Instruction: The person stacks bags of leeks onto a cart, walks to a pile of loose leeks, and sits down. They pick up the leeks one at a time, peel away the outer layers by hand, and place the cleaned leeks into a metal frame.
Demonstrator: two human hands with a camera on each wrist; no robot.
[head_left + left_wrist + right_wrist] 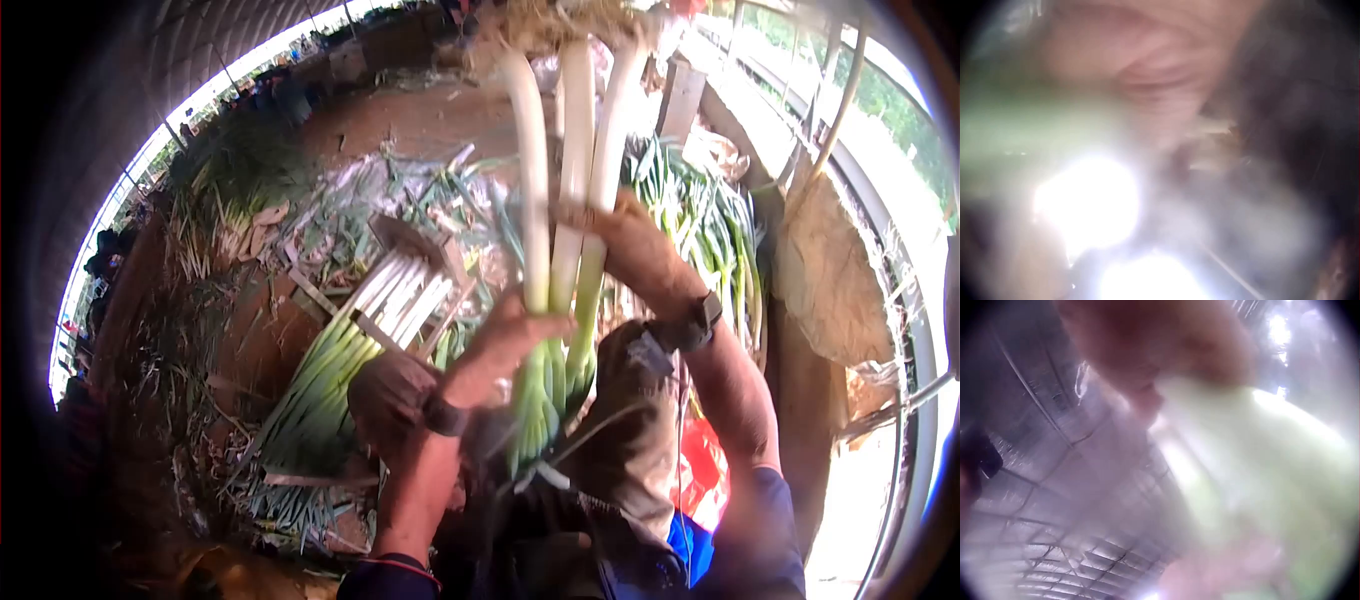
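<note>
1. Leeks [575, 130]: held upright before you, roots [570, 28] at the top, green leaves at the bottom.
2. Left hand [503, 342]: fingers curled round the lower, green part of the stalks, thumb laid across them.
3. Right hand [632, 245]: gripped the white stalks, higher than the left hand.
4. Wooden frame [452, 258]: stood beyond your left knee, a leek bundle [375, 345] lying in it at a slant.
5. Leek pile [715, 225]: lay to your right, beyond the right hand.
6. Left wrist view: too blurred to make out fingertips.
</note>
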